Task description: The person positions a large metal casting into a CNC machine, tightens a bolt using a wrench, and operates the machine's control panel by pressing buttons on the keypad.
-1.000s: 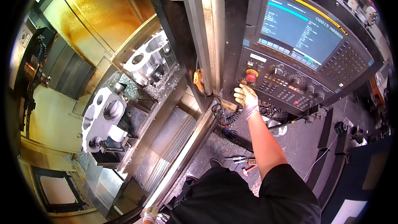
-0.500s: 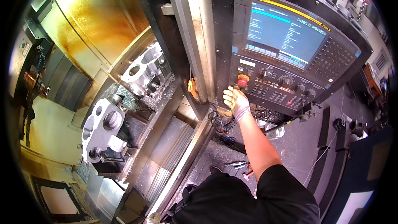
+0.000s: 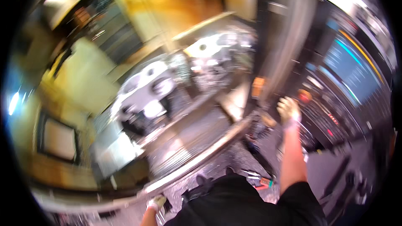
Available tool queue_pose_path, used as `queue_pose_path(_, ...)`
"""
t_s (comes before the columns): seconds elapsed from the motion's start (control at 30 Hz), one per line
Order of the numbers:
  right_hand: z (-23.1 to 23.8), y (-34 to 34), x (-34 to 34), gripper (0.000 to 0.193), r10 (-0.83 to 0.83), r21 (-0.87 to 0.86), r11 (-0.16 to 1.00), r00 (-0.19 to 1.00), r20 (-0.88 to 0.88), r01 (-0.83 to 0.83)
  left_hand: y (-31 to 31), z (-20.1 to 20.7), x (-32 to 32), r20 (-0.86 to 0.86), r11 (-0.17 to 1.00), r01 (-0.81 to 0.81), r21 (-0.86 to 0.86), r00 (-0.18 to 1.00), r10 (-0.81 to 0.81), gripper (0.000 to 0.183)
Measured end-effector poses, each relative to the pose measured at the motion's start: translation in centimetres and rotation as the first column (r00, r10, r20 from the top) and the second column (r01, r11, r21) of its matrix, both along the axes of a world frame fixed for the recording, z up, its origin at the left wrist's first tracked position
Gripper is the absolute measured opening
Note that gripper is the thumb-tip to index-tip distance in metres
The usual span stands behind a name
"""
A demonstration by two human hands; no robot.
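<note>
The control panel (image 3: pixel 335 96) stands at the right of the view, a dark, slanted console heavily smeared by motion blur. Its upper part carries a bluish screen (image 3: pixel 354 73) with pale lines across it and a yellow-orange strip along the top edge. Below the screen lies a field of small buttons and knobs, too blurred to tell apart. At the panel's lower left corner sits a round red button (image 3: pixel 304 96) on a yellowish base, just beside the gloved fingertips reaching toward it.
</note>
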State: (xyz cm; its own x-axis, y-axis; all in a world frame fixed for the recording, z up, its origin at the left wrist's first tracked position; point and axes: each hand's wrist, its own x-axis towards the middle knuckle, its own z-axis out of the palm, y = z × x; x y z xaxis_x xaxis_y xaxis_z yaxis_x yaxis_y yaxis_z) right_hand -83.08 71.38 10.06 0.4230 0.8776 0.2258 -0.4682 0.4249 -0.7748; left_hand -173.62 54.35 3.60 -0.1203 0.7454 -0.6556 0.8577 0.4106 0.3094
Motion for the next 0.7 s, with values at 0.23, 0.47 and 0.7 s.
queue_pose_path(0.23, 1.5, 0.7, 0.2, 0.072, -0.400, -0.488, 0.830, 0.898, -0.184, 0.270, 0.6, 6.4, 2.6, 0.079, 0.974, -0.209, -0.088, 0.973, 0.216, 0.054)
queue_pose_path(0.47, -0.9, 3.1, 2.7, 0.066, -0.559, -0.595, 0.719, 0.808, -0.187, 0.360, -1.6, 3.4, 0.3, 0.087, 0.944, -0.285, -0.168, 0.949, 0.302, 0.065)
queue_pose_path(0.7, 6.1, 4.2, -1.2, 0.060, -0.475, -0.386, 0.792, 0.875, 0.096, 0.473, -3.2, 0.3, -6.1, 0.207, 0.836, -0.524, -0.166, 0.810, 0.549, 0.054)
